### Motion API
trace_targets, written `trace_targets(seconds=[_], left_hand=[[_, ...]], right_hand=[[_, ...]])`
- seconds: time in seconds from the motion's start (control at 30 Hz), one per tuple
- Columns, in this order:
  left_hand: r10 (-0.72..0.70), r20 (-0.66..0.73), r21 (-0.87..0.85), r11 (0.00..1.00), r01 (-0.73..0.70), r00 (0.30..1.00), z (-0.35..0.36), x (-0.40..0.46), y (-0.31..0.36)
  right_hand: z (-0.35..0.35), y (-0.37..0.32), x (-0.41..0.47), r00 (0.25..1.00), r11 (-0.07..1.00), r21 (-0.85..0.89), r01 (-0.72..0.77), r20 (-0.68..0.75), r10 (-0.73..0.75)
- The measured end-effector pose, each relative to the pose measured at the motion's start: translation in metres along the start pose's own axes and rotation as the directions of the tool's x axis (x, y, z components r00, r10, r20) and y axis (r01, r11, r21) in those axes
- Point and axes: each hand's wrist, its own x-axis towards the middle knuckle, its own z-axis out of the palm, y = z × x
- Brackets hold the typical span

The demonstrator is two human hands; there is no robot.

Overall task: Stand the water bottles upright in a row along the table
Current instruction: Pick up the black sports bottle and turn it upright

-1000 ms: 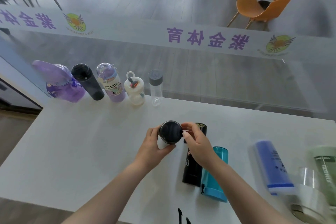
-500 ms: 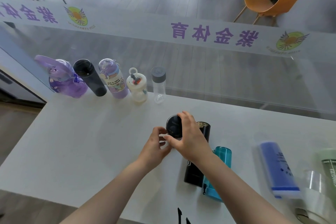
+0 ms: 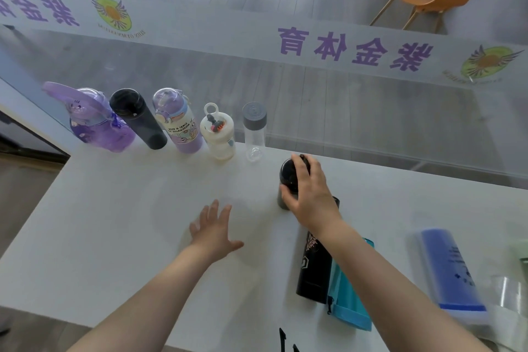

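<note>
Head view shows the right hand [image 3: 307, 188] wrapped over the top of a dark bottle [image 3: 287, 180], fingers curled round its cap and shoulder, the bottle upright under the palm and seemingly on the table [image 3: 143, 208]. Its base hides behind the hand, so contact is a guess. The left hand [image 3: 214, 230] is flat and spread, holding nothing, well to the left of that grip. Beyond the fingertips, five bottles already stand in a row at the far edge, ending with a clear bottle [image 3: 254, 131] just ahead and left of the knuckles. Behind the wrist lie a black flask [image 3: 314, 266] and a teal bottle [image 3: 351, 306], touching; a blue bottle [image 3: 451, 268] lies further right.

To do this well, I would slide the dark bottle forward until it lines up beside the clear one, leaving a gap to match the others. Keep the grip low and steady, settle the base flat, then let go straight upward so nothing tips.
</note>
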Motion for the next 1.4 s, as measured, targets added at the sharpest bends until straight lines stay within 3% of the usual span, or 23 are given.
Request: trace_targets(seconds=[0.27, 0.87, 1.2, 1.4], left_hand=[[-0.008, 0.069, 0.240, 0.971, -0.009, 0.998, 0.008, 0.008, -0.010], [-0.046, 0.114, 0.188, 0.982, 0.024, 0.992, 0.009, 0.013, -0.009], [-0.041, 0.097, 0.161, 0.987, 0.025, 0.994, 0.008, 0.010, -0.009], [-0.022, 0.062, 0.159, 0.987, 0.012, 0.998, 0.012, 0.009, -0.013]], right_hand=[[-0.002, 0.008, 0.075, 0.999, 0.999, 0.014, -0.048, -0.015, 0.048], [-0.002, 0.009, 0.109, 0.998, 0.996, -0.073, -0.049, -0.038, 0.046], [-0.026, 0.017, 0.053, 0.991, 1.000, -0.024, 0.012, -0.134, -0.015], [-0.016, 0.057, -0.024, 0.999, 0.995, -0.093, 0.029, 0.044, -0.025]])
